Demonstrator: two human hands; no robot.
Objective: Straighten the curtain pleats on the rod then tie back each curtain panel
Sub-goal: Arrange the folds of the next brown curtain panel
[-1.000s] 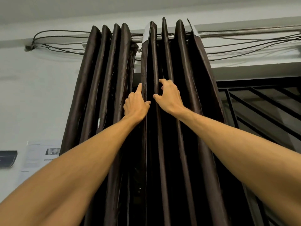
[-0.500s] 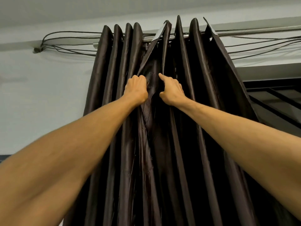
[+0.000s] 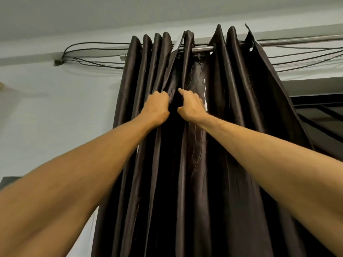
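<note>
Dark brown satin curtain panels hang in pleats from a metal rod (image 3: 202, 48). The left panel (image 3: 141, 89) is bunched tight near the rod's left end. The right panel (image 3: 239, 101) spreads toward the window. My left hand (image 3: 156, 106) grips the inner edge fold of the left panel, fingers curled into the cloth. Close beside it, my right hand (image 3: 191, 106) pinches the inner pleat of the right panel, with the forefinger raised. A bare stretch of rod shows above my hands, and a thin sliver of light shows between the pleats.
Black cables (image 3: 89, 52) run along the wall behind the rod and are pinned at a clip (image 3: 58, 62) on the left. A dark window grille (image 3: 319, 123) lies at the right. Pale wall fills the left side, and the ceiling is close above.
My left hand went from flat fingers to a grip on the fold. Both hands have pulled the inner pleats apart, so a bare piece of rod now shows. The view shifted left.
</note>
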